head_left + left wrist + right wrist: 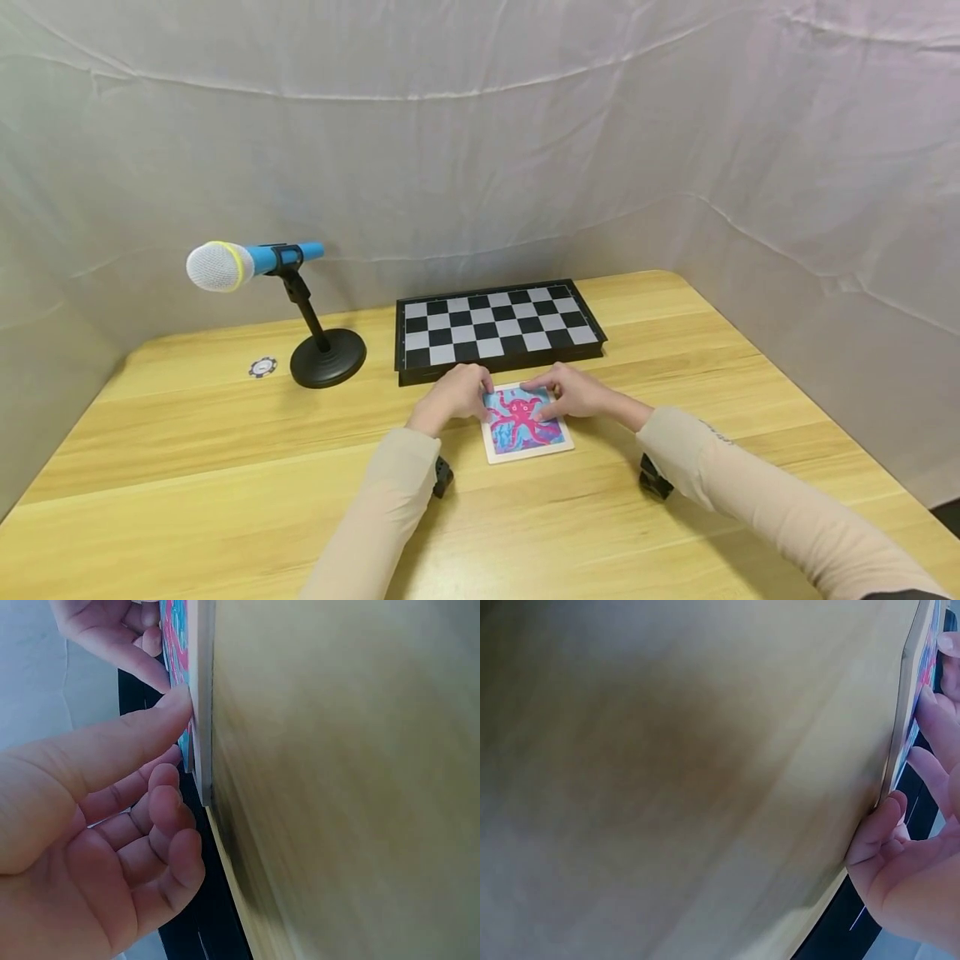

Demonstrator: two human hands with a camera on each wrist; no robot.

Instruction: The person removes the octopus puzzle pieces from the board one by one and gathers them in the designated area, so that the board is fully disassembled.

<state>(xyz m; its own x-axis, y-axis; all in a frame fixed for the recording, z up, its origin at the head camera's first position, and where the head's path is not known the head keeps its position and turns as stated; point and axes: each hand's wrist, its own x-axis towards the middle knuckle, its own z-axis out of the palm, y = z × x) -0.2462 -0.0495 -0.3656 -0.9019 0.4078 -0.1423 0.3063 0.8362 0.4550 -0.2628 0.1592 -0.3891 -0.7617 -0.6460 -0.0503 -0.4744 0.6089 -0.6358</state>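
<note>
Wooden desk [187, 433], the largest item, backed by a white fabric screen [480, 125]. Folding chessboard [495, 327], black and white, shut flat, taken here as the landmark. Microphone [247, 260] with blue handle and white head, on a black round-based stand [322, 350], well to the left of the chessboard. Small poker chip [262, 366], further left of the chessboard, just beyond the stand base. Octopus picture tile [523, 422], white-edged with a pink octopus on blue, lying flat on the desk just in front of the chessboard's near edge. Left hand [456, 395]: fingers curled at the tile's left far corner; the left wrist view shows the thumb tip [176, 701] pressed against the tile edge [201, 690], the other fingers loosely bent beside it. Right hand [572, 392]: fingertips resting on the tile's right far part, thumb at its edge in the right wrist view [885, 817]. Both hands lie close together over the tile, forearms in beige sleeves angled in from the near desk edge. Risk, as judged: the tile sits flush, so thin purchase at the edges could let it slip from the fingertips or slide back against the chessboard.
</note>
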